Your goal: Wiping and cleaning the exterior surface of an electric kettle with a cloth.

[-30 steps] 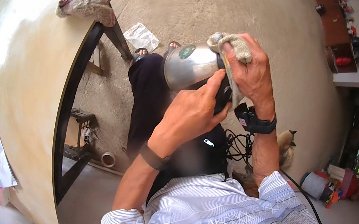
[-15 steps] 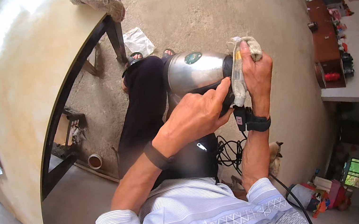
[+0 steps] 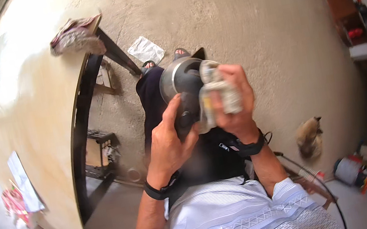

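Note:
A silver metal kettle [image 3: 177, 82] with a black lid and handle is held over my lap, its top facing up. My left hand [image 3: 165, 142] is closed on the black handle [image 3: 187, 116], thumb and fingers on either side. A bunched, pale, worn cloth [image 3: 210, 78] is gripped in my right hand [image 3: 240, 109], which is smeared by motion. The cloth presses against the right side of the kettle top and covers part of it. The kettle's lower body is hidden from view.
A pale table [image 3: 39, 105] stands at my left, with a crumpled rag [image 3: 76, 37] on its far corner and paper [image 3: 25, 181] near its left edge. White paper [image 3: 146, 49] lies on the floor. A cat [image 3: 310, 137] sits at right, near a black cable [image 3: 321, 183].
The kettle has turned from lying sideways to top-up and come closer. My left hand now grips its handle, and my right hand has moved left with the cloth. The view has shifted.

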